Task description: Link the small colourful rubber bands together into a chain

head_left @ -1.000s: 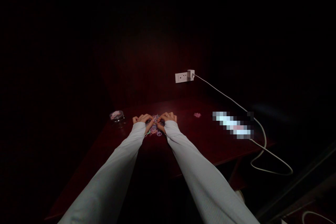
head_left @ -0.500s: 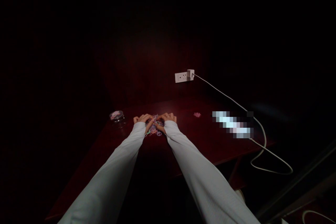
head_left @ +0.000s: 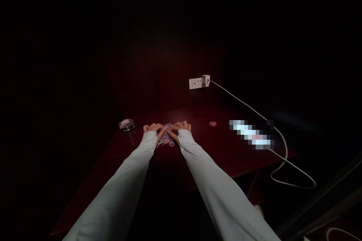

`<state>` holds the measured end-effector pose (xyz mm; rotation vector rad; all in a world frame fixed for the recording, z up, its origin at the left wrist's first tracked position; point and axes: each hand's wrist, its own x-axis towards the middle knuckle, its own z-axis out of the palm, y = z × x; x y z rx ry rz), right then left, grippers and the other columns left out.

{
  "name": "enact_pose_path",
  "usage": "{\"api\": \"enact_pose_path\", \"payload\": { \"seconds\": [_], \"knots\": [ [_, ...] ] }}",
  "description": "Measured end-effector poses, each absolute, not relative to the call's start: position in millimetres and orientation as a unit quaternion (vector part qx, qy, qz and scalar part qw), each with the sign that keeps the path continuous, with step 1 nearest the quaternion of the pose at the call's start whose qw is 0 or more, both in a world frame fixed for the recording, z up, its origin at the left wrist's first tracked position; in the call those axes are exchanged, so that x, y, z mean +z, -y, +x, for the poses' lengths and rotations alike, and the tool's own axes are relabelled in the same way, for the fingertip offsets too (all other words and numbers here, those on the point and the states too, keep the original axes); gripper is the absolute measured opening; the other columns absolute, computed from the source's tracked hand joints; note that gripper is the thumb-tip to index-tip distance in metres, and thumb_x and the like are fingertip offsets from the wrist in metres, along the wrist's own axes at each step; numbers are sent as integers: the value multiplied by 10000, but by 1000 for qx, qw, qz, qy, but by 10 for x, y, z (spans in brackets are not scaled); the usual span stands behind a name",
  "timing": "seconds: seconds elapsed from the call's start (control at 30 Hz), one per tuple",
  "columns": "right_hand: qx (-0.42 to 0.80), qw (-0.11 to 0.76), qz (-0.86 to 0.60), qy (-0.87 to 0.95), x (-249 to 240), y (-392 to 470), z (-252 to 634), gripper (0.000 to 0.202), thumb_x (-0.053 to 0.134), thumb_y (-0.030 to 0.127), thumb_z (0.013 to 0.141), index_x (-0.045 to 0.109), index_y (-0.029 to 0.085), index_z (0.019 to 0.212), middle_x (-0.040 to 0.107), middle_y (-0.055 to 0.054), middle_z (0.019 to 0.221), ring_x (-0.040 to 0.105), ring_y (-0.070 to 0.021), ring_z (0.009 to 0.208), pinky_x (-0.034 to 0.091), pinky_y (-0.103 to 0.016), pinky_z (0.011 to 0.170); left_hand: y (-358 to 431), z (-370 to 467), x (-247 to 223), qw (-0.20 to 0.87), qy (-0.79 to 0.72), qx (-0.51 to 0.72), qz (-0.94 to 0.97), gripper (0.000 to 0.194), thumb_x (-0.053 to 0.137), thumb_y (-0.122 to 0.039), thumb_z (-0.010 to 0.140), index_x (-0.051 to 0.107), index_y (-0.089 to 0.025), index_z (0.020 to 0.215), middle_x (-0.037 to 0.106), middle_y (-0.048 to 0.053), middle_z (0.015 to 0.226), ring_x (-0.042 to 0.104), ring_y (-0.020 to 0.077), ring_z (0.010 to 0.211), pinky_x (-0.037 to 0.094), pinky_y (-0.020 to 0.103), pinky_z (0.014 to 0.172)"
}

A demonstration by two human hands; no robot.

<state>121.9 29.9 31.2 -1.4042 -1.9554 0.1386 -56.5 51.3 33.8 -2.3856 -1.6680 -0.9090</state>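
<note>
A heap of small coloured rubber bands (head_left: 166, 141), mostly lilac and pink with some green, lies on the dark red table under my fingertips. My left hand (head_left: 153, 128) reaches in from the left, thumb and forefinger pinched at the heap. Opposite it, my right hand (head_left: 181, 126) has its fingers curled and its tips pinched too. The two sets of fingertips nearly meet over the bands. Pale pinkish bands show between them, though single ones are too small to tell apart. Off to the right sits a small pile of pink rubber bands (head_left: 213, 124).
A clear round jar (head_left: 126, 124) with pinkish contents or lid stands at the left. On the right lies a bright blurred-out device (head_left: 250, 134). A white cable (head_left: 240, 101) runs to it from a charger (head_left: 206, 79) in the wall socket (head_left: 195, 83). The table (head_left: 215, 154) is dimly lit.
My fingers have shifted slightly over the heap, the right fingertips a little. Both hands stay in the same place, and the view has moved only a touch.
</note>
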Motion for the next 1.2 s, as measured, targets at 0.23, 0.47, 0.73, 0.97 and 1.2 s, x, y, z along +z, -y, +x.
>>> {"api": "enact_pose_path", "payload": {
  "seconds": [0.23, 0.47, 0.73, 0.97, 1.2],
  "knots": [
    [22, 358, -511, 781, 344, -361, 1312, 322, 567, 515, 1034, 834, 335, 1010, 767, -32, 1028, 489, -232, 1053, 260, -383, 943, -548, -617, 334, 54, 521, -308, -794, 213, 592, -265, 984, 680, -227, 793, 777, 9, 903, 610, 207, 938, 270, 379, 888],
    [-58, 381, -638, 667, 337, -443, 1757, 395, 502, 512, 1054, 836, 308, 1002, 760, -70, 1037, 470, -270, 1044, 240, -409, 918, -468, -679, 404, 44, 540, -320, -778, 209, 571, -248, 989, 689, -224, 818, 782, 13, 938, 619, 208, 963, 267, 388, 908],
    [-97, 343, -777, 519, 412, -424, 2468, 388, 518, 515, 1031, 824, 279, 1069, 722, -102, 1123, 431, -308, 1102, 230, -449, 924, -438, -798, 447, 46, 566, -343, -748, 212, 556, -262, 1004, 690, -235, 842, 785, 11, 979, 618, 215, 990, 272, 403, 932],
    [-71, 328, -820, 464, 429, -455, 2641, 428, 528, 542, 994, 833, 243, 1016, 710, -143, 1024, 448, -332, 1062, 266, -477, 891, -468, -876, 513, 53, 673, -377, -635, 163, 575, -244, 973, 683, -229, 852, 769, 38, 993, 621, 242, 1002, 300, 412, 929],
    [-58, 328, -801, 498, 366, -455, 2641, 447, 504, 546, 973, 820, 231, 1013, 700, -145, 1090, 430, -352, 1100, 264, -494, 927, -412, -872, 595, 44, 675, -384, -628, 164, 581, -242, 966, 670, -231, 828, 754, 29, 945, 627, 233, 1007, 303, 417, 946]
  ]
}}
